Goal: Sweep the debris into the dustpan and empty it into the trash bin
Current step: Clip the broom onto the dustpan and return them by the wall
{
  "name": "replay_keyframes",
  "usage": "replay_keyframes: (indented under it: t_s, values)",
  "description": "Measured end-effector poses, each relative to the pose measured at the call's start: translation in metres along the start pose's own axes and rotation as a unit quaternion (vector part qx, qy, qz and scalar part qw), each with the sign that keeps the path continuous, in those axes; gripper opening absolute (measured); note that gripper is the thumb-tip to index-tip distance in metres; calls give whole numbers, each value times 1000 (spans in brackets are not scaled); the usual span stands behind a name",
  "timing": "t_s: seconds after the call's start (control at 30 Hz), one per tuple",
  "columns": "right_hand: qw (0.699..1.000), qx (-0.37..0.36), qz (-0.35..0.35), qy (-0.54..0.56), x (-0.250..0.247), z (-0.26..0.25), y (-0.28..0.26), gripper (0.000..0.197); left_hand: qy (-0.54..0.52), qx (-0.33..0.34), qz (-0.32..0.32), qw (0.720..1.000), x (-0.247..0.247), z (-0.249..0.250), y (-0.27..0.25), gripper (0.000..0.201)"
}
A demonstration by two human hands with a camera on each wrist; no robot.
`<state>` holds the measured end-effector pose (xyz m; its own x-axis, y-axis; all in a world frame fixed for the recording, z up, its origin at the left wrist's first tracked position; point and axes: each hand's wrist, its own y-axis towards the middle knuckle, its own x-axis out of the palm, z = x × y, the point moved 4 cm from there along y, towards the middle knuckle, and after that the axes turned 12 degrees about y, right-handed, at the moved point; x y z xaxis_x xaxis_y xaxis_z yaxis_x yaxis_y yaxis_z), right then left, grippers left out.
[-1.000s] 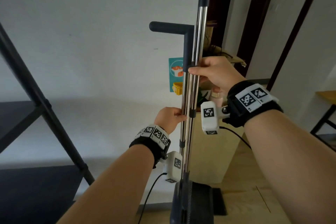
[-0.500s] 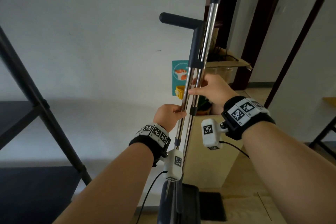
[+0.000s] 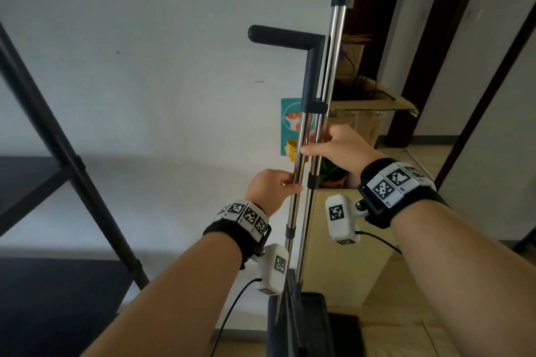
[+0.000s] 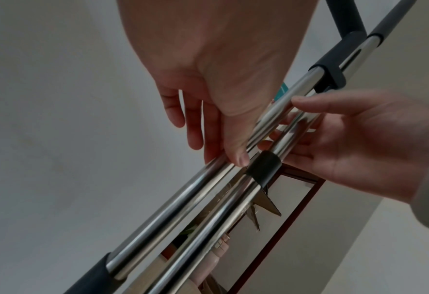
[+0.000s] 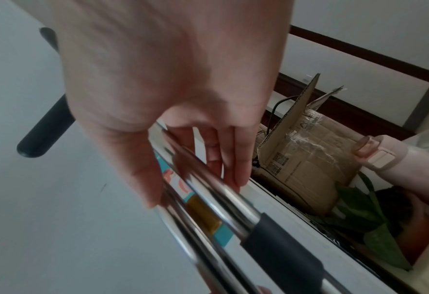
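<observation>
Two chrome poles stand upright, clipped side by side. The dustpan pole (image 3: pixel 298 153) ends in a bent dark handle (image 3: pixel 290 38); the taller broom pole (image 3: pixel 333 61) has a dark grip on top. Their dark base, the dustpan (image 3: pixel 316 327), shows at the bottom edge. My left hand (image 3: pixel 290 184) pinches the dustpan pole (image 4: pixel 170 204) between thumb and fingers. Just above it, my right hand (image 3: pixel 311 145) curls its fingers behind the broom pole (image 5: pixel 220 195), thumb laid across the front of both poles. No debris or trash bin is in view.
A black metal shelf frame (image 3: pixel 72 153) fills the left. Behind the poles stands a light wooden cabinet (image 3: pixel 342 255) with a cardboard box (image 3: pixel 371 107), a plant (image 5: pixel 374 218) and a pink bottle (image 5: pixel 384 155) on it. Dark door frames (image 3: pixel 406 66) and wooden floor (image 3: pixel 435 327) lie to the right.
My right hand has slid down the poles, from the upper clip to just above my left hand. The left hand keeps its pinch.
</observation>
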<state>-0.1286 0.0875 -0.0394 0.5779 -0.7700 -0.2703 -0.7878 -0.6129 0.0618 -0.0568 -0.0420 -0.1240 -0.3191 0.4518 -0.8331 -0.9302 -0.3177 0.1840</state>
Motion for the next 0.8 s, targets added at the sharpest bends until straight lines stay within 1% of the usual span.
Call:
replay_keyframes:
  t_s: [0.13, 0.3, 0.47, 0.8]
  values:
    - [999, -10, 6, -31, 1, -2, 0, 36, 8, 5, -13, 1000, -1, -2, 5, 25]
    - [998, -22, 15, -61, 0, -2, -1, 30, 19, 13, -10, 1000, 0, -1, 7, 26]
    - [993, -45, 34, -101, 0, -1, 2, 43, 34, 1, 1, 999, 0, -1, 9, 25]
    - [987, -58, 32, -148, -2, 1, 13, 47, 102, -4, 10, 995, -2, -2, 10, 29]
